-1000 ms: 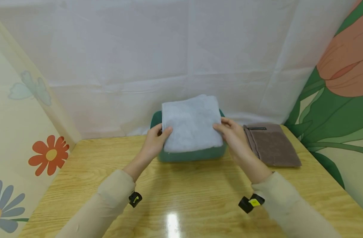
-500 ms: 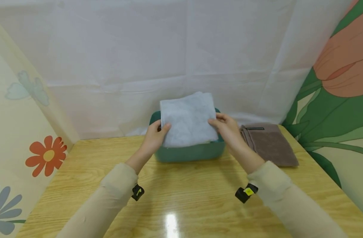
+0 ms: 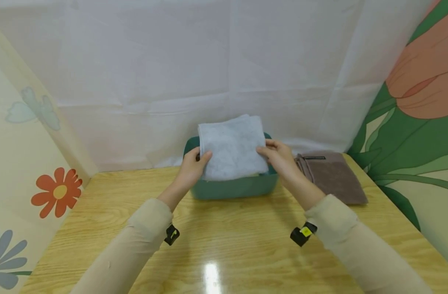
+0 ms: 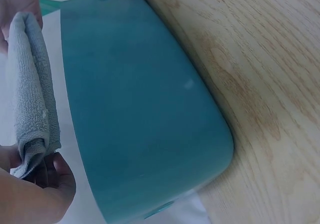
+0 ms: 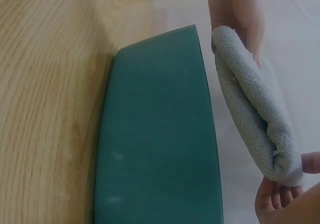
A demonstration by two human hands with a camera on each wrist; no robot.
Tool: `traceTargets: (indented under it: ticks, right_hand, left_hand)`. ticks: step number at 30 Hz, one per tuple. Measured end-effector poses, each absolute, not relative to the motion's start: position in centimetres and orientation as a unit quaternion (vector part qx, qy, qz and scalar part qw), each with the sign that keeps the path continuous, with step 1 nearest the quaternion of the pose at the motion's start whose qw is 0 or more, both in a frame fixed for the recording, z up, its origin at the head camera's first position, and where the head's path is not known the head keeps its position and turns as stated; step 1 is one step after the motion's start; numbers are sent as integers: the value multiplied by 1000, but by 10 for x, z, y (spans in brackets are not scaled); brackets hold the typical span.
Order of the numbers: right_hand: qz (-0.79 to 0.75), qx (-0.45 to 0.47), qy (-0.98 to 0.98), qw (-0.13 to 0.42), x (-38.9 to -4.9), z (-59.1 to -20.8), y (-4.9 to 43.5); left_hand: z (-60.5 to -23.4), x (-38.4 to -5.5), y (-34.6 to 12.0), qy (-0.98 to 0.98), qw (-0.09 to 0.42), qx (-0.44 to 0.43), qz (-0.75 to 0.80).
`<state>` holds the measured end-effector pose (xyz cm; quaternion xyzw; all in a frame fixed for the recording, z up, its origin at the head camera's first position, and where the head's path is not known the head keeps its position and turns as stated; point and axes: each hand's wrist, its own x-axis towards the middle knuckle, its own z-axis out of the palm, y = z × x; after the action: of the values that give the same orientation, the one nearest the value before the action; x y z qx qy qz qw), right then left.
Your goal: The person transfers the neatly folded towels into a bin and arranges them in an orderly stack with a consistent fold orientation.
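A folded light-blue towel [image 3: 232,149] is held up by its two side edges above a green plastic bin [image 3: 235,188]. My left hand [image 3: 190,166] pinches its left edge, thumb on the front and fingers behind. The right hand [image 3: 280,160] grips the opposite edge in the same way. In both wrist views the towel [image 4: 31,83] shows its thick folded layers side-on, above the level of the bin's rim [image 5: 212,119]. Most of the bin's inside is hidden behind the towel in the head view.
To the right of the bin, a folded brown towel [image 3: 335,177] lies flat on the wooden table [image 3: 224,237]. A white cloth [image 3: 146,73] hangs behind the table. Painted walls with flowers [image 3: 60,192] flank it on both sides.
The towel has shifted slightly left and up in the head view, together with both hands, so more of the bin's front shows. Over the last half second it has hardly moved.
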<state>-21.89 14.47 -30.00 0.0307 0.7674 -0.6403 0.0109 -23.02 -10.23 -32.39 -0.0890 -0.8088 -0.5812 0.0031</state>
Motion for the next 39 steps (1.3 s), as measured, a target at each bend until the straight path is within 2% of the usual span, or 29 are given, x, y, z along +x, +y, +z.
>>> traceTargets:
  ticks: [24, 39]
  right_hand:
    - [-602, 48, 796, 44, -239, -309, 143]
    - [-604, 43, 795, 41, -246, -323, 142]
  left_hand:
    - [-330, -238, -100, -827, -2, -75, -557]
    - [-338, -239, -101, -836, 4, -77, -544]
